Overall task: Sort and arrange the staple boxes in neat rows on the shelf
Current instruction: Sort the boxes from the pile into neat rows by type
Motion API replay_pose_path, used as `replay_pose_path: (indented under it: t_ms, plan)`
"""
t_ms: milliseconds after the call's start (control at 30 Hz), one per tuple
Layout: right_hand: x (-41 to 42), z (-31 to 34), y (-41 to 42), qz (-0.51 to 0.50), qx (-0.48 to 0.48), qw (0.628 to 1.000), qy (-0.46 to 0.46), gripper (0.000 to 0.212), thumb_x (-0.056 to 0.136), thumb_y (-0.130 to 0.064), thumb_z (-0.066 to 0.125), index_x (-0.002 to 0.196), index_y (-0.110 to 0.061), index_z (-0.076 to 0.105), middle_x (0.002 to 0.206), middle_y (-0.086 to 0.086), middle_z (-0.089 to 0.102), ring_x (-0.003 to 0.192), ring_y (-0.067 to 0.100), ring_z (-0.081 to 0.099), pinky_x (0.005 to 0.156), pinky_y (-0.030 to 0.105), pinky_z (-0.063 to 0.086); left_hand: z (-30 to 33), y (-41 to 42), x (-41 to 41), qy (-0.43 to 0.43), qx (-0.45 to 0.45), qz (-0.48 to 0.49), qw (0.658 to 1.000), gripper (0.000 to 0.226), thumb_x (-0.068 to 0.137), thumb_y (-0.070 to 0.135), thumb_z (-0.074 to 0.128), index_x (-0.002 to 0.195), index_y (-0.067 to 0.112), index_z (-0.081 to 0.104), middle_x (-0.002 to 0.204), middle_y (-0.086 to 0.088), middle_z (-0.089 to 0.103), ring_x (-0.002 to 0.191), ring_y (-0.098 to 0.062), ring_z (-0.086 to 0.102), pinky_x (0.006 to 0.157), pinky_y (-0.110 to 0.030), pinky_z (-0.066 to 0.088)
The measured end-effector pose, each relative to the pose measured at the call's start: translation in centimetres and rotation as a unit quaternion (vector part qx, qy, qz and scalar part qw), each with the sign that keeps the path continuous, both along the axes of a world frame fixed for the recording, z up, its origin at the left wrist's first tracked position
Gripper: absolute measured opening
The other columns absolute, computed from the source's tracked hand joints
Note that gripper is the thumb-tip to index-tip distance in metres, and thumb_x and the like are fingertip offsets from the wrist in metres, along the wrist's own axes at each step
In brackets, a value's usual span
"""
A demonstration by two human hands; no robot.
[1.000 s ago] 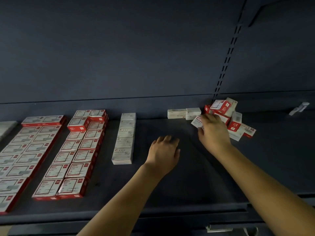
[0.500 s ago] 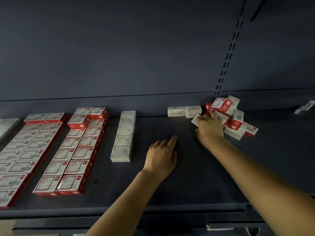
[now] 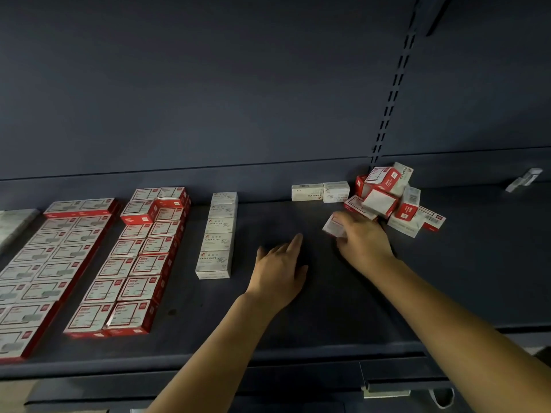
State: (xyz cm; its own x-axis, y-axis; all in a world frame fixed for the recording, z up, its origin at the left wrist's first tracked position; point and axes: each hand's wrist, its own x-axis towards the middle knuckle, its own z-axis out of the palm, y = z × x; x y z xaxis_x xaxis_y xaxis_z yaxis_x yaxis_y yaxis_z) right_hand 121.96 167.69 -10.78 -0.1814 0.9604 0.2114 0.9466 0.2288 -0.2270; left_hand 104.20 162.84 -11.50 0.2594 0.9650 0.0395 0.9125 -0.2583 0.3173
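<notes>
1. Right hand: fingers curled round a small red-and-white staple box, gripping it just above the shelf; box blurred.
2. Loose heap of staple boxes just beyond those fingers; two white boxes beyond and to their left.
3. Left hand: fingers straight, slightly spread, flat on the shelf.
4. White column of boxes left of the left fingers; red-and-white rows farther left.

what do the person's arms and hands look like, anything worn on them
Both arms are bare as far as the view shows: no sleeves, gloves, watch or bracelets. The left hand and right hand show no rings, though dim light and blur leave the fingers hard to check. Each forearm runs in from the bottom edge, slim and unmarked.
</notes>
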Motion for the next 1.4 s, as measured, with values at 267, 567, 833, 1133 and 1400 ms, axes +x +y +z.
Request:
replay_pose_path:
  t_ms: [267, 567, 833, 1133, 1400]
  plan:
    - [-2.4, -2.5, -5.5, 0.172, 0.084, 0.965, 0.181, 0.08, 0.064, -0.001, 0.08, 0.134, -0.015, 0.043, 0.116, 0.011, 0.061, 0.108, 0.018, 0.056, 0.088, 0.031, 0.046, -0.7, -2.1, -0.5, -0.599, -0.123, 0.127, 0.781, 0.047, 0.084, 0.011, 0.065, 0.128, 0.017, 0.05, 0.106, 0.002, 0.067, 0.1, -0.006, 0.063, 0.082, -0.017, 0.048]
    - [-3.6, -3.2, -5.9, 0.125, 0.174, 0.943, 0.254, 0.054, 0.07, -0.024, 0.078, 0.115, -0.011, 0.05, 0.112, 0.011, 0.061, 0.107, 0.014, 0.05, 0.089, 0.032, 0.046, -0.4, -2.2, -1.6, -0.767, -0.18, 0.164, 0.594, 0.021, 0.082, -0.001, 0.057, 0.101, 0.003, 0.065, 0.089, -0.01, 0.072, 0.085, -0.019, 0.069, 0.071, -0.023, 0.056]
    - [-3.6, -3.9, -5.9, 0.108, 0.192, 0.942, 0.252, 0.035, 0.075, -0.029, 0.067, 0.094, 0.0, 0.062, 0.106, 0.014, 0.061, 0.102, 0.015, 0.054, 0.09, 0.018, 0.043, -0.2, -2.5, -1.7, -0.78, -0.173, 0.167, 0.578, 0.022, 0.081, 0.0, 0.057, 0.102, 0.002, 0.063, 0.089, -0.01, 0.071, 0.085, -0.018, 0.069, 0.07, -0.023, 0.056]
    - [-4.2, -3.5, -6.8, 0.125, 0.128, 0.943, 0.279, 0.042, 0.084, -0.033, 0.057, 0.111, -0.001, 0.063, 0.124, 0.013, 0.055, 0.115, 0.013, 0.051, 0.098, 0.013, 0.039, 0.4, -3.0, -1.2, -0.8, -0.162, 0.177, 0.549, 0.028, 0.071, 0.005, 0.063, 0.1, 0.004, 0.065, 0.09, -0.01, 0.071, 0.084, -0.019, 0.068, 0.073, -0.023, 0.056]
    - [-6.1, 1.1, -8.7, 0.061, -0.117, 0.774, 0.619, 0.057, 0.075, -0.031, 0.065, 0.127, -0.012, 0.052, 0.116, -0.006, 0.064, 0.111, 0.001, 0.057, 0.086, 0.011, 0.045, 2.3, -4.5, 0.1, -0.738, -0.051, 0.091, 0.667, 0.028, 0.075, 0.002, 0.065, 0.103, 0.001, 0.067, 0.104, -0.018, 0.068, 0.104, -0.028, 0.063, 0.093, -0.035, 0.05]
